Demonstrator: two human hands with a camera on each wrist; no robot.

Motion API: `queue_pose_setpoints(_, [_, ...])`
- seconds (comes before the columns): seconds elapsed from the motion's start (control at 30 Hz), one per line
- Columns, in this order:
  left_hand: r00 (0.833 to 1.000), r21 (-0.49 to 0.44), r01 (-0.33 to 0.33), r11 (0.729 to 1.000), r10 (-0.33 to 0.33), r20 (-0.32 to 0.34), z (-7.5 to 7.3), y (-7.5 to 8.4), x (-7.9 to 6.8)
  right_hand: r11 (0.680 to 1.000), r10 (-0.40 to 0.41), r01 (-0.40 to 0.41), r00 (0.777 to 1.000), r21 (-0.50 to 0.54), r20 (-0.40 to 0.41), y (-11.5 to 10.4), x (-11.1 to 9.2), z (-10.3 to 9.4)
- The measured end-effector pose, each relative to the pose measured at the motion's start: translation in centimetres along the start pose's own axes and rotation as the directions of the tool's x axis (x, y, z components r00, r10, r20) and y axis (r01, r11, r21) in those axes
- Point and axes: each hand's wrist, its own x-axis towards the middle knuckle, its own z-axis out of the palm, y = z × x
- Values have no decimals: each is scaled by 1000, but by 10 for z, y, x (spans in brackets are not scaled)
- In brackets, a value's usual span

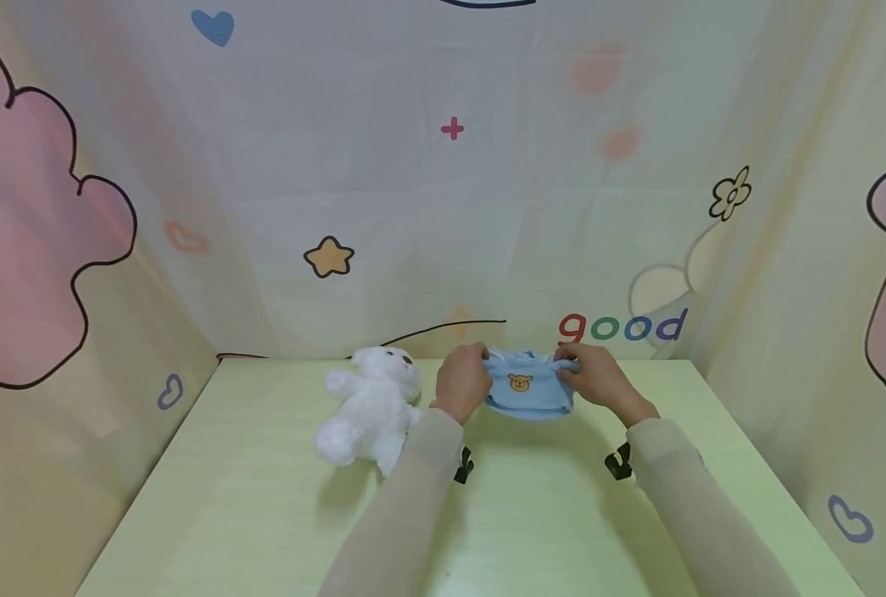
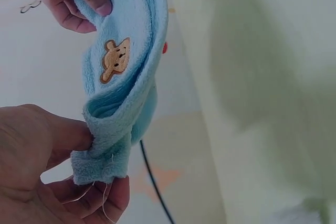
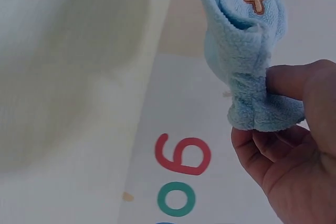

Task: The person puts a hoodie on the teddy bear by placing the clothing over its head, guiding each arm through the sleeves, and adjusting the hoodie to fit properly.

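Note:
A small light-blue fleece doll's shirt (image 1: pixel 528 394) with a bear-face patch is stretched between both hands, held up above the table. My left hand (image 1: pixel 464 381) pinches one sleeve between thumb and fingers; loose white threads hang from that sleeve's end in the left wrist view. The other sleeve is pinched by my right hand (image 1: pixel 598 376), whose thumb (image 3: pixel 289 81) presses on the fleece in the right wrist view. Just left of the left hand, a white plush bear (image 1: pixel 372 406) lies on its back, its lower side partly behind the left forearm.
The pale yellow-green table (image 1: pixel 533 522) ends at the back against a printed curtain (image 1: pixel 383 166), which also hangs at both sides. Dark wrist-camera pieces (image 1: pixel 619 463) stick out near both cuffs.

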Motion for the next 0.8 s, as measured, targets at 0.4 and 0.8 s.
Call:
queue_pose_setpoints(0.4, [998, 91, -59, 994, 62, -26, -50, 5, 8, 999, -31, 32, 994, 6, -105, -35, 10, -17])
queue_pose_setpoints(0.8, [994, 185, -104, 977, 105, 4, -100, 2, 6, 996, -64, 78, 972, 54, -226, -66, 20, -14])
